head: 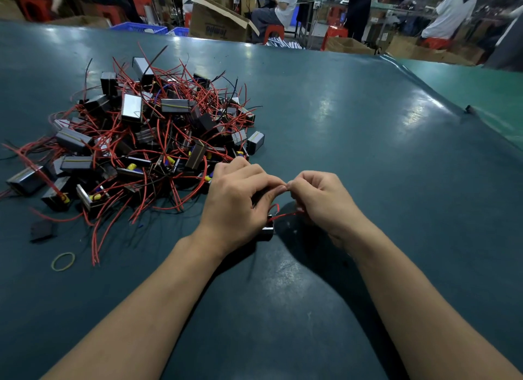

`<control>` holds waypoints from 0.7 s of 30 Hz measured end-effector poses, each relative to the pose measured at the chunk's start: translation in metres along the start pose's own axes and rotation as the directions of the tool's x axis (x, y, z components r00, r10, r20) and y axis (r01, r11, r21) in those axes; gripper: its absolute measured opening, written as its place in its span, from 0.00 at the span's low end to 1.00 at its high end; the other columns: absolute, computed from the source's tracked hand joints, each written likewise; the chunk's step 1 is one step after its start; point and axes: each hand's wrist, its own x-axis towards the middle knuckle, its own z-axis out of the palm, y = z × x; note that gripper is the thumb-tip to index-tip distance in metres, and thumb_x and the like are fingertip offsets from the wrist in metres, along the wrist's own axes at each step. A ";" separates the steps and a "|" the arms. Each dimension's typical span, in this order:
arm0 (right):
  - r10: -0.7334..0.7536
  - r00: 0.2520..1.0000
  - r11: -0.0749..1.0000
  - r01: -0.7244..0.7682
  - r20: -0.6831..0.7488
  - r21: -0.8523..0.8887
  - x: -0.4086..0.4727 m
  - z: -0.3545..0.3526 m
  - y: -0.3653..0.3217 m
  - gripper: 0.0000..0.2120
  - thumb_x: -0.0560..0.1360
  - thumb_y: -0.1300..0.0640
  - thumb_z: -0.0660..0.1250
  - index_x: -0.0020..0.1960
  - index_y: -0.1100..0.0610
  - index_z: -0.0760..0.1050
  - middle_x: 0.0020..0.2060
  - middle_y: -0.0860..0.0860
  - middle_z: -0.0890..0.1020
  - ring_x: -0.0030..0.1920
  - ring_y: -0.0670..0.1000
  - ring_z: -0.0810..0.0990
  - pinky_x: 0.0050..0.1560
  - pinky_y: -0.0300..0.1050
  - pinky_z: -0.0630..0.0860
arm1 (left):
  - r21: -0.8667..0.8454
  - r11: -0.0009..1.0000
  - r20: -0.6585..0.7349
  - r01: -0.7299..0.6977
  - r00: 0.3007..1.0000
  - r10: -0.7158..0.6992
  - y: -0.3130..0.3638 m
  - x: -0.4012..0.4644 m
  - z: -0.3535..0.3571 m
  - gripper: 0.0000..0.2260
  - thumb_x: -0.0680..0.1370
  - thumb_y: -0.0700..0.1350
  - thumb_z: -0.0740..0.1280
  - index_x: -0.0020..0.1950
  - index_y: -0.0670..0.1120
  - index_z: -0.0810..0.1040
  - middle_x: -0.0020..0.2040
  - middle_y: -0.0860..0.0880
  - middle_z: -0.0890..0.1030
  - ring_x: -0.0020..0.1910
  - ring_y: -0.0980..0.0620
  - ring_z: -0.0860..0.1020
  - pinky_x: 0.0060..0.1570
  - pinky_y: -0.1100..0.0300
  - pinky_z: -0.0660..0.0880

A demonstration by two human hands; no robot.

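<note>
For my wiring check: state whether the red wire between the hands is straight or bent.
Bent. The red wire arcs from the dark block under the left hand to the right hand, which holds it.

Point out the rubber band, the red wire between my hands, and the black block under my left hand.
rubber band (67, 253): head view, top arc of the loop.
red wire (285, 216): head view, middle of the exposed stretch.
black block (267, 231): head view, the exposed shiny corner.

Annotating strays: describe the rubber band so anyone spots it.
On the teal table mat, find the pile of red-wired blocks at left. Just nearer the camera lies the rubber band: a thin yellowish ring, the only closed loop there.
</note>
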 end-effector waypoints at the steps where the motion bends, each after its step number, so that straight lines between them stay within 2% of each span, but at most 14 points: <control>1: 0.013 1.000 1.000 -0.013 -0.019 -0.007 0.000 0.002 0.001 0.17 0.75 0.61 0.64 0.28 0.54 0.66 0.24 0.49 0.64 0.26 0.48 0.61 0.26 0.40 0.57 | 0.030 0.999 -0.006 -0.037 0.999 0.037 0.000 0.000 0.000 0.03 0.74 0.44 0.73 0.44 0.46 0.86 0.36 0.51 0.81 0.39 0.45 0.76 0.43 0.46 0.69; 4: -0.030 0.995 0.993 0.019 -0.097 -0.114 -0.002 0.008 0.005 0.19 0.73 0.59 0.65 0.27 0.53 0.61 0.22 0.46 0.62 0.26 0.47 0.60 0.28 0.42 0.57 | 0.111 0.988 0.012 -0.111 0.994 0.111 0.000 0.001 0.001 0.04 0.75 0.44 0.72 0.43 0.45 0.85 0.36 0.51 0.81 0.39 0.44 0.76 0.43 0.47 0.68; 6: -0.144 0.982 0.972 0.117 -0.123 -0.202 -0.004 0.009 0.004 0.19 0.75 0.57 0.66 0.27 0.54 0.65 0.20 0.43 0.66 0.24 0.44 0.64 0.29 0.43 0.63 | 0.059 0.998 -0.002 -0.024 1.000 0.025 -0.001 0.000 0.001 0.04 0.75 0.43 0.71 0.43 0.45 0.85 0.37 0.51 0.81 0.39 0.46 0.76 0.44 0.47 0.70; 8: -0.258 0.962 0.953 0.238 -0.088 -0.189 -0.005 0.004 0.002 0.13 0.77 0.55 0.68 0.34 0.54 0.75 0.25 0.44 0.76 0.28 0.45 0.73 0.34 0.47 0.74 | -0.092 0.986 -0.038 0.136 0.989 -0.140 -0.003 -0.001 0.000 0.03 0.75 0.41 0.72 0.44 0.44 0.85 0.38 0.53 0.81 0.41 0.49 0.76 0.46 0.49 0.73; 10: -0.322 0.946 0.933 0.310 -0.040 -0.181 -0.008 -0.004 0.001 0.03 0.77 0.56 0.70 0.44 0.52 0.79 0.34 0.45 0.80 0.35 0.48 0.79 0.43 0.48 0.78 | -0.207 0.947 -0.050 0.245 0.964 -0.261 -0.005 -0.001 -0.001 0.02 0.75 0.40 0.72 0.45 0.44 0.85 0.38 0.56 0.79 0.42 0.50 0.78 0.47 0.54 0.75; 12: -0.412 0.911 0.884 0.397 -0.008 -0.245 -0.009 -0.009 0.001 0.09 0.75 0.58 0.72 0.53 0.50 0.80 0.39 0.45 0.81 0.39 0.47 0.80 0.45 0.45 0.78 | -0.247 0.925 -0.034 0.288 0.952 -0.306 -0.004 -0.001 -0.003 0.02 0.76 0.40 0.72 0.46 0.44 0.85 0.37 0.57 0.78 0.42 0.51 0.79 0.46 0.60 0.74; 13: -0.456 0.890 0.859 0.441 0.005 -0.262 -0.009 -0.009 0.001 0.10 0.74 0.59 0.73 0.55 0.51 0.81 0.41 0.46 0.82 0.39 0.47 0.80 0.45 0.46 0.78 | -0.253 0.922 -0.018 0.293 0.952 -0.307 -0.003 -0.001 -0.003 0.02 0.76 0.40 0.72 0.46 0.45 0.85 0.37 0.56 0.79 0.42 0.52 0.79 0.46 0.63 0.74; 15: -0.541 0.841 0.802 0.521 0.017 -0.292 -0.009 -0.009 -0.001 0.07 0.73 0.62 0.73 0.51 0.57 0.84 0.41 0.50 0.84 0.39 0.49 0.80 0.44 0.49 0.77 | -0.261 0.921 0.012 0.289 0.955 -0.297 -0.002 -0.001 -0.004 0.02 0.76 0.41 0.72 0.46 0.45 0.85 0.36 0.55 0.79 0.41 0.55 0.78 0.45 0.66 0.73; 17: -0.587 0.809 0.763 0.563 0.023 -0.317 -0.007 -0.008 0.000 0.03 0.73 0.63 0.73 0.47 0.60 0.84 0.38 0.53 0.84 0.38 0.51 0.80 0.43 0.48 0.77 | -0.275 0.916 0.027 0.294 0.954 -0.298 -0.001 -0.002 -0.005 0.02 0.76 0.41 0.72 0.45 0.46 0.85 0.36 0.56 0.79 0.39 0.56 0.77 0.44 0.65 0.73; 21: -0.547 0.834 0.787 0.540 0.065 -0.298 -0.010 -0.009 -0.002 0.03 0.75 0.60 0.71 0.44 0.59 0.83 0.36 0.51 0.82 0.37 0.49 0.77 0.42 0.38 0.74 | -0.294 0.912 0.018 0.287 0.955 -0.295 0.000 -0.002 -0.006 0.02 0.76 0.41 0.72 0.45 0.46 0.85 0.36 0.56 0.79 0.41 0.56 0.77 0.46 0.63 0.73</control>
